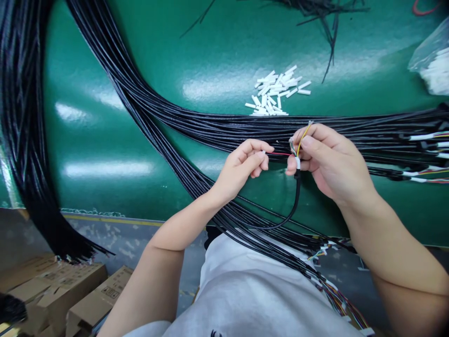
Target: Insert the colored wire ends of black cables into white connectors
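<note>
Head view: At a green bench [105, 140], a worker's two bare hands meet just right of centre, toward three o'clock, over the end of a black cable [297, 194].

The left hand [240, 166], fingers pinched narrow, holds a thin red wire [280, 153] out toward nine o'clock from the cable end; a pale bit shows at its fingertips, too small to identify. The right hand [333, 161] closes around the white sleeve [298, 163] at the cable's end, its thumb by the yellow wire [299, 147], which points to one o'clock. The opposed grips seem meant to steady the cable while setting the red wire apart from its neighbours.

The cable is slim and dark with a dull sheen, bending from six o'clock toward eight into the lower bundle [189, 182]; greyish strands stand at its tip, their detail unclear.

A loose pile of white tubes [265, 89] sits at one o'clock, probably for easy reach, just beyond the upper bundle [245, 124]. A clear bag [437, 70] of white pieces rests at two. Another bundle [24, 117] hangs over the edge at nine, above cartons [70, 292] at eight, apparently draped there because of its length.
</note>
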Tool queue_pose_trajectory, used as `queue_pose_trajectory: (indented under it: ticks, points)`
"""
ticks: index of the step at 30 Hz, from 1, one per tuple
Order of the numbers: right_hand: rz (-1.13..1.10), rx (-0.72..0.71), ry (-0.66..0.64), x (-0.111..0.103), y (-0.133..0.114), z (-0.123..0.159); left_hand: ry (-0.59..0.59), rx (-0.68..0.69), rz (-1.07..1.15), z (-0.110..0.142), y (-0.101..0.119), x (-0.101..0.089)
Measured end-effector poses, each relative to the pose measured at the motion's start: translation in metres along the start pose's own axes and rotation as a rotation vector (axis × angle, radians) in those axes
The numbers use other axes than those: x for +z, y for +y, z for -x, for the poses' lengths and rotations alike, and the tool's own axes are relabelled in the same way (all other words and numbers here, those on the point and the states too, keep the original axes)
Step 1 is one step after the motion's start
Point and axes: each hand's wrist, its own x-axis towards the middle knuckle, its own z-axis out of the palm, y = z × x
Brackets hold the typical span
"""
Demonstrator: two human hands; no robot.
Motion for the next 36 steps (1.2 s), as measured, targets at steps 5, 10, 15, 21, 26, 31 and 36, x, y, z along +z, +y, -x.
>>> queue_pose_trajectory:
  ticks: [5, 10, 15, 21, 26, 31, 36]
  points:
    - [0.007, -0.002, 0.012, 0.0008, 0.0000, -0.0005, 0.002, -0.003, -0.018, 0.0006, 0.0003, 0.0009]
    - [-0.003, 0.015, 0.016, 0.0005, -0.0009, -0.0009, 0.006, 0.002, -0.012, 0.0014, -0.0001, 0.0002]
    - [0.024, 0.038, 0.039, 0.0000, 0.0002, -0.0011, 0.015, 0.001, -0.002, 0.0025, -0.0007, -0.0006]
    - [0.070, 0.016, -0.006, -0.0023, 0.0018, 0.0001, 0.017, -0.005, 0.012, 0.0009, -0.0013, -0.0008]
    - [0.043, 0.070, -0.006, -0.0021, -0.0012, 0.0009, 0.025, -0.004, 0.005, 0.0004, -0.0007, -0.0011]
    - [0.009, 0.106, 0.003, -0.0004, -0.0042, -0.0008, 0.051, -0.013, -0.014, 0.0014, 0.0007, -0.0002]
    - [0.012, 0.109, 0.013, -0.0006, -0.0038, -0.0016, 0.054, -0.015, -0.016, 0.0012, 0.0005, 0.0005]
